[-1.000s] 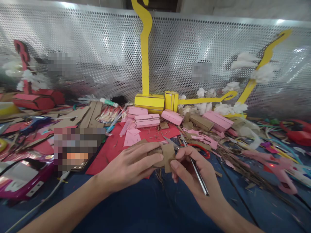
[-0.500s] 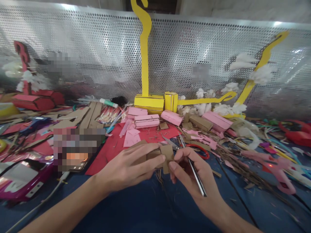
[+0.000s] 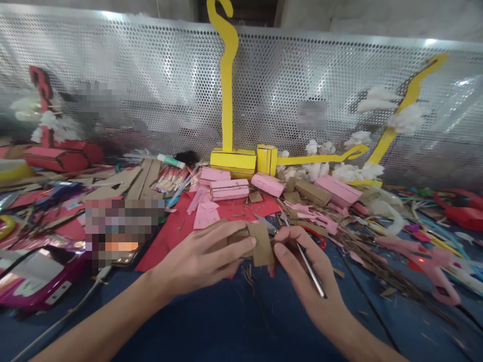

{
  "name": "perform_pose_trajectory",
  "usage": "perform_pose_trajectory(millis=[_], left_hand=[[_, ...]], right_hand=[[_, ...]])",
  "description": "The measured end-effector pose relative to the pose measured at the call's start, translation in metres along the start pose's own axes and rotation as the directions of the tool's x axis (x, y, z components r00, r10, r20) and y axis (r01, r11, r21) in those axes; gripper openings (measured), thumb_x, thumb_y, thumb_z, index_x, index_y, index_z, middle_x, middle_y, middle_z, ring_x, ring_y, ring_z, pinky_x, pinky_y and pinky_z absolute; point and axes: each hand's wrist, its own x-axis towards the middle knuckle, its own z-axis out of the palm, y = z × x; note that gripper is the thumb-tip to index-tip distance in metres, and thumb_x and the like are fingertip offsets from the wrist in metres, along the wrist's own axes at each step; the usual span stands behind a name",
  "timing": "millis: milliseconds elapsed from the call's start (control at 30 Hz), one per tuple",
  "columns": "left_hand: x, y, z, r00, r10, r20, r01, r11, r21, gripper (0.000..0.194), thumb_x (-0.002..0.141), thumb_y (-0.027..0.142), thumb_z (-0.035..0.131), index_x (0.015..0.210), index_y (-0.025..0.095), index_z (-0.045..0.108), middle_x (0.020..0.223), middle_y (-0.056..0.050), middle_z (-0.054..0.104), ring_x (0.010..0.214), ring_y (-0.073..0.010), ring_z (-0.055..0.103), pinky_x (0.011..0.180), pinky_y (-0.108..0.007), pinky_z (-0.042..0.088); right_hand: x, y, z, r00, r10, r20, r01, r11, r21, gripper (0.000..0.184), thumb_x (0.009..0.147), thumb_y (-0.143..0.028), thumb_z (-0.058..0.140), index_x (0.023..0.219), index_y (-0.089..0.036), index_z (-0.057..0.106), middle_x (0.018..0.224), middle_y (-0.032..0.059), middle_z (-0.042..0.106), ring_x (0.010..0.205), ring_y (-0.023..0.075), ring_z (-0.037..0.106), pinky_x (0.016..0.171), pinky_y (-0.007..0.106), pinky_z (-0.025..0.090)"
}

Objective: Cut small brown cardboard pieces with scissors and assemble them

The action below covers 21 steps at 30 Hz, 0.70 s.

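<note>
A brown cardboard piece [image 3: 260, 245] with a folded flap is held in my left hand [image 3: 206, 254], fingers across its top and side. Between the fingers of my right hand [image 3: 302, 261] rests a slim silver craft knife [image 3: 314, 275], its pointed end angled forward and its rear end toward me. My right thumb and index fingertips are close together beside the cardboard's right edge; whether they touch it I cannot tell. Just beyond lie scissors with red handles [image 3: 319, 236], partly hidden by my hands. Red sheet [image 3: 166, 241] spreads under and behind my left hand.
Small pink boxes [image 3: 229, 189] and yellow cardboard models [image 3: 233, 160] stand ahead, before a perforated metal panel [image 3: 169, 90]. A pink glue gun [image 3: 426, 261] lies right, near cardboard scraps. Left are a phone [image 3: 124, 254] with a cable and a purple case [image 3: 49, 286].
My right hand has shifted slightly right, and the knife has tipped a little with it. The cardboard flap shows more fully. My left hand stays nearly still.
</note>
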Motion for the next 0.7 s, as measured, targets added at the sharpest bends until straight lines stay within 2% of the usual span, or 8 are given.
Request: perform_pose_trajectory(millis=[133,267,333,400,500,567,633,700], left_hand=[[0.001,-0.001,-0.001,1.0,-0.019,-0.022,0.02,0.999,0.035,0.034,0.093,0.012,0.064,0.127,0.02,0.062,0.127,-0.011,0.07,0.115,-0.022,0.072,0.085,-0.031,0.068],[0.004,0.0,-0.007,0.988,-0.14,-0.066,0.142,0.99,0.023,0.035,0.091,0.015,0.065,0.125,0.022,0.063,0.128,-0.01,0.07,0.109,-0.0205,0.074,0.087,-0.032,0.067],[0.008,0.0,-0.011,0.971,-0.219,-0.098,0.217,0.976,-0.036,0.037,0.087,0.015,0.067,0.123,0.023,0.064,0.128,-0.01,0.07,0.107,-0.0211,0.075,0.089,-0.034,0.066],[0.012,0.0,-0.016,0.948,-0.302,-0.098,0.29,0.949,-0.122,0.038,0.085,0.015,0.067,0.122,0.022,0.064,0.126,-0.01,0.07,0.107,-0.0216,0.074,0.09,-0.034,0.065],[0.019,0.001,-0.022,0.92,-0.386,-0.066,0.365,0.906,-0.213,0.036,0.083,0.014,0.066,0.118,0.02,0.066,0.12,-0.01,0.071,0.107,-0.0216,0.073,0.09,-0.033,0.064],[0.021,0.004,-0.024,0.919,-0.389,-0.063,0.362,0.897,-0.256,0.037,0.081,0.013,0.067,0.117,0.02,0.066,0.117,-0.01,0.071,0.107,-0.0211,0.073,0.091,-0.032,0.063],[0.021,0.009,-0.023,0.93,-0.358,-0.088,0.32,0.901,-0.294,0.038,0.079,0.012,0.069,0.116,0.02,0.066,0.118,-0.01,0.071,0.106,-0.0204,0.073,0.09,-0.031,0.063],[0.02,0.015,-0.021,0.939,-0.331,-0.091,0.287,0.902,-0.323,0.04,0.078,0.012,0.069,0.117,0.02,0.067,0.12,-0.01,0.07,0.105,-0.0199,0.074,0.09,-0.03,0.063]], right_hand=[[0.003,0.004,-0.003,0.995,-0.052,-0.082,0.06,0.994,0.094,0.021,0.106,-0.042,0.049,0.117,-0.027,0.058,0.086,0.001,0.064,0.073,0.0166,0.062,0.068,0.031,0.053],[0.01,0.003,-0.017,0.982,-0.134,-0.136,0.154,0.976,0.153,0.048,0.106,-0.06,0.032,0.14,-0.032,0.051,0.085,0.0024,0.067,0.074,0.0207,0.062,0.066,0.035,0.053],[0.014,-0.001,-0.025,0.974,-0.184,-0.129,0.201,0.971,0.132,0.059,0.102,-0.068,0.029,0.14,-0.032,0.056,0.084,0.0027,0.066,0.074,0.0211,0.061,0.068,0.036,0.054],[0.015,-0.005,-0.031,0.971,-0.213,-0.11,0.223,0.97,0.092,0.059,0.103,-0.067,0.032,0.134,-0.03,0.064,0.086,0.0036,0.067,0.075,0.021,0.062,0.071,0.036,0.055],[0.011,-0.011,-0.033,0.951,-0.286,-0.12,0.284,0.958,-0.03,0.049,0.104,-0.061,0.039,0.135,-0.033,0.065,0.096,0.0046,0.072,0.076,0.0214,0.069,0.068,0.036,0.057],[0.006,-0.013,-0.032,0.925,-0.367,-0.1,0.342,0.918,-0.201,0.044,0.105,-0.056,0.041,0.137,-0.037,0.064,0.097,0.0041,0.075,0.075,0.022,0.072,0.067,0.036,0.059],[0.002,-0.016,-0.031,0.894,-0.448,-0.028,0.397,0.818,-0.416,0.036,0.106,-0.049,0.045,0.132,-0.037,0.068,0.094,0.0039,0.078,0.078,0.0233,0.074,0.071,0.036,0.061],[-0.002,-0.018,-0.03,0.847,-0.528,0.065,0.467,0.679,-0.566,0.027,0.101,-0.04,0.06,0.124,-0.037,0.072,0.097,0.0044,0.079,0.085,0.0251,0.075,0.075,0.036,0.062]])
